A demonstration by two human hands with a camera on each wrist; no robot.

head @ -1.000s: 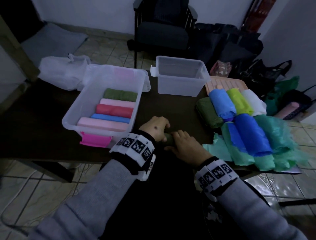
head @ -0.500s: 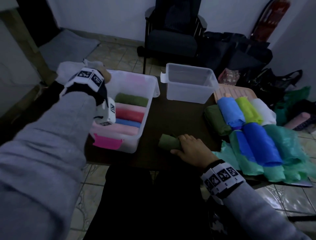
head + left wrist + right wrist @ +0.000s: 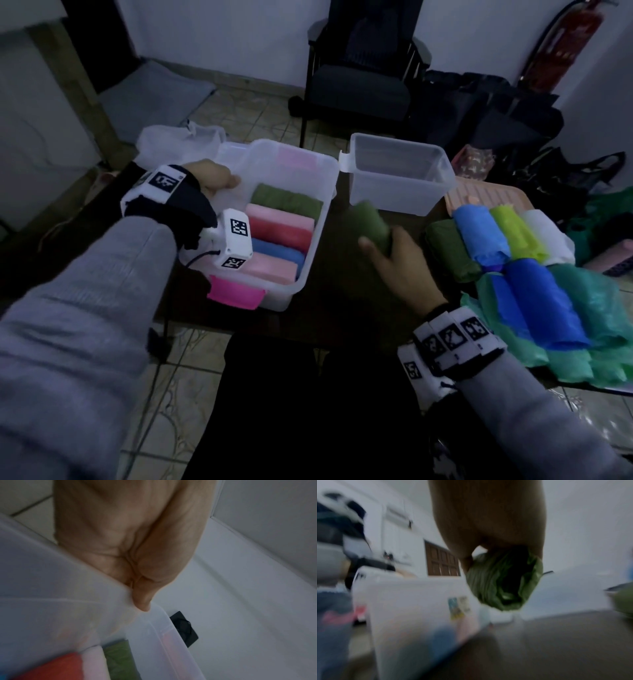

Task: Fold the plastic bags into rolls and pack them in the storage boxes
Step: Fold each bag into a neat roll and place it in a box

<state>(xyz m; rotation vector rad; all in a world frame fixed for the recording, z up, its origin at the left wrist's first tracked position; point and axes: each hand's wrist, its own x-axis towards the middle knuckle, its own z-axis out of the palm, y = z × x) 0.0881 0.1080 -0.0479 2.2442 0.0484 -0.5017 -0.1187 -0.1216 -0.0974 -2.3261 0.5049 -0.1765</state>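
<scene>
My right hand (image 3: 383,248) grips a dark green bag roll (image 3: 371,222) (image 3: 503,582), lifted above the dark table between the two boxes. My left hand (image 3: 214,178) (image 3: 137,574) pinches the far left rim of the left clear storage box (image 3: 322,205), thumb over the edge. That box holds several rolls in a row: olive green (image 3: 286,202), pale pink, red (image 3: 281,231), blue and pink. A second clear storage box (image 3: 397,178) stands further back on the right; nothing shows inside it.
A pile of bags lies at the table's right: green, blue (image 3: 544,308), lime and white rolls over spread teal bags. A white bag (image 3: 171,144) sits behind the left box. A pink ridged lid (image 3: 493,197), a dark chair (image 3: 363,85) and dark bags stand beyond.
My left hand left the green roll and went to the left box's far rim. My right hand lifted the roll off the table and carried it up toward the boxes.
</scene>
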